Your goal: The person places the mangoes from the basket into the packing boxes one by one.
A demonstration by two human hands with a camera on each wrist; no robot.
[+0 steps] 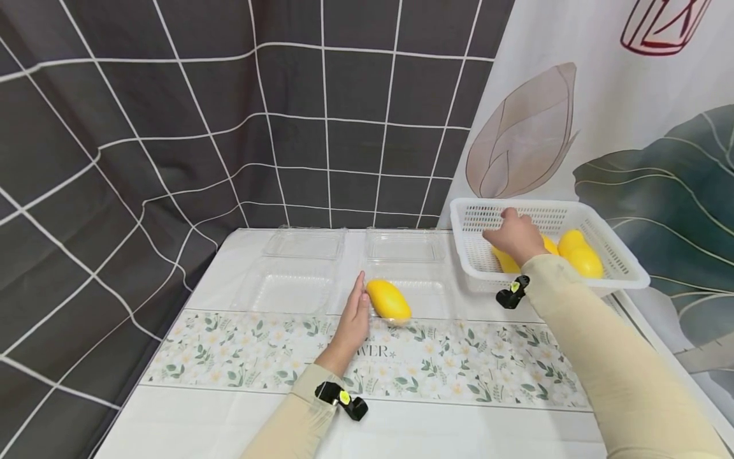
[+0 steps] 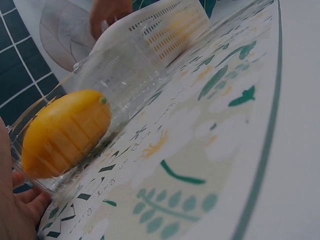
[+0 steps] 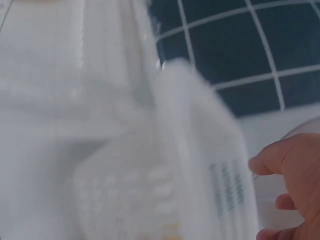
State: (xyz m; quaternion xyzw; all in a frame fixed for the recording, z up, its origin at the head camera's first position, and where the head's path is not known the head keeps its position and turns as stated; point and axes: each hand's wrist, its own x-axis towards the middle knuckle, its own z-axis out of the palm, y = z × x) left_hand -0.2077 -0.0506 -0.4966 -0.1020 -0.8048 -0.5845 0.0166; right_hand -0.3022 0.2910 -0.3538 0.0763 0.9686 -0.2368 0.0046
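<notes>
My left hand (image 1: 352, 322) rests with straight fingers against the left side of a clear plastic clamshell container (image 1: 432, 298), whose lid lies folded back. One yellow mango (image 1: 388, 301) lies tilted in its near left part; the left wrist view shows the green stem spot of this mango (image 2: 67, 132) through the clear wall. Over the white slotted basket (image 1: 550, 211) at the right is my right hand (image 1: 516, 237), fingers loosely bent and nothing between them. Several mangoes (image 1: 580, 256) lie in the basket, some partly hidden by that hand and wrist.
A second open clear container (image 1: 292, 293) stands left of the first, with its lid toward the back. A floral strip (image 1: 246, 357) crosses the white table. Dark gridded cloth (image 1: 355, 153) hangs behind, and a leaf-print curtain (image 1: 527, 127) behind the basket.
</notes>
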